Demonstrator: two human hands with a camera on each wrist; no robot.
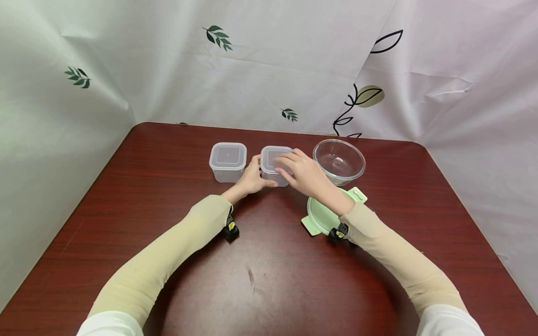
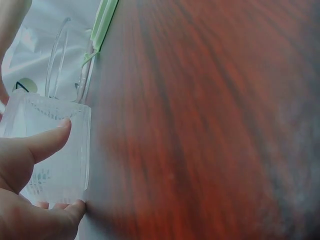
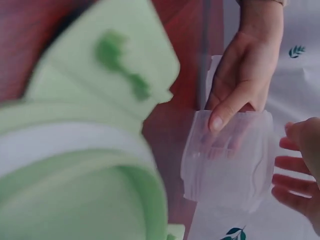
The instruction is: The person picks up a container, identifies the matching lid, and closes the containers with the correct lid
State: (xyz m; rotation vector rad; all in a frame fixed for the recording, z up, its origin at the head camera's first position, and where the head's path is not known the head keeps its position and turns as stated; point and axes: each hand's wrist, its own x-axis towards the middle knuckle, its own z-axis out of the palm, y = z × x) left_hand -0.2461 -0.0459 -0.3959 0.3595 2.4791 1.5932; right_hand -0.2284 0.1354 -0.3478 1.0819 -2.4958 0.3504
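My left hand (image 1: 250,181) grips a small clear plastic container (image 1: 282,180) from its left side. In the left wrist view the thumb (image 2: 50,142) lies along one wall, with fingertips at the lower edge. A translucent square lid (image 1: 270,158) sits on top of this container. Over the lid's right part is my right hand (image 1: 306,173), its fingers extended and slightly spread. The right wrist view shows those fingers (image 3: 295,165) close beside the lid. Left of my left hand stands a similar lidded container (image 1: 228,174).
A round glass bowl (image 1: 339,163) stands to the right of the held container. Nearer, partly under my right forearm, lies a round green lid (image 1: 322,217) with side flaps. The brown table (image 1: 269,289) meets a white patterned cloth (image 1: 260,84) behind.
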